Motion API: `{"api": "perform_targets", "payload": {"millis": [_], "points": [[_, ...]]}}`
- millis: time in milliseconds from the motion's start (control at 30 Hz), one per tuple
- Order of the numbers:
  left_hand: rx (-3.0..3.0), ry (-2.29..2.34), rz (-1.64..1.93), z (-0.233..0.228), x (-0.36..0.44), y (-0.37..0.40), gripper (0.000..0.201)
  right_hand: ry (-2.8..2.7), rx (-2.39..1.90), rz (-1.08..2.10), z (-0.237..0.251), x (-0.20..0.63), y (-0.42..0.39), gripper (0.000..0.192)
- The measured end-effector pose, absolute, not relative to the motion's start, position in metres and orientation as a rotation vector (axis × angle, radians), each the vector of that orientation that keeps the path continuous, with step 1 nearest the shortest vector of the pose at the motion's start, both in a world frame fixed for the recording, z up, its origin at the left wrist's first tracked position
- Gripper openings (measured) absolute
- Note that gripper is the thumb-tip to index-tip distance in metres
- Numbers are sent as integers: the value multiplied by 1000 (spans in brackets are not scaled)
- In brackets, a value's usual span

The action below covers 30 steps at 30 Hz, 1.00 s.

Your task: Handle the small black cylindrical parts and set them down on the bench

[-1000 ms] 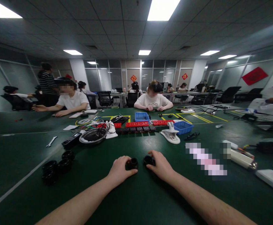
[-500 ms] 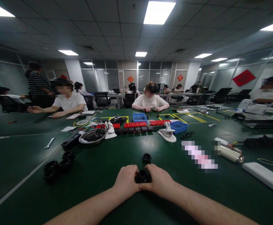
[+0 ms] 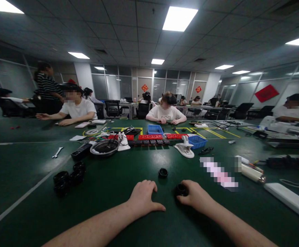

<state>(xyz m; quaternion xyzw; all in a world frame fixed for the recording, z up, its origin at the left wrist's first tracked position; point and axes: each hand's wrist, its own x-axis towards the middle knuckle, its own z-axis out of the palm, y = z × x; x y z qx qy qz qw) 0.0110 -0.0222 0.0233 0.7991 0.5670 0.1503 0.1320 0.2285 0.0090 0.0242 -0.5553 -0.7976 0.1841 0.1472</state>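
My right hand [image 3: 194,198] pinches one black ring [image 3: 181,189]; left hand [image 3: 143,200] rests spread. Guessing the spare ring [image 3: 163,172], just beyond my fingertips, needs grabbing next.

I saw a white clamp [image 3: 184,149] beside a blue bin [image 3: 197,141], red blocks [image 3: 150,137], and a wrench [image 3: 57,152] on the green tabletop [image 3: 23,171].
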Motion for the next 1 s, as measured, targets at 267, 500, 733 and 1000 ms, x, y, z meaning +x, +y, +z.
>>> {"api": "perform_targets", "payload": {"millis": [267, 500, 733, 1000], "points": [[2272, 1603, 407, 23, 9, -21, 53, -2011, -1946, 317, 13, 268, 85, 40], [2263, 1617, 385, 30, 9, -24, 51, -1897, -2055, 239, 8, 251, 133, 49], [2252, 1601, 361, 29, 8, -18, 50, -1936, -2027, 243, 3, 255, 140, 49], [2252, 1577, 356, 27, 8, -13, 48, -1997, -1941, 367, 9, 264, 145, 48]]}}
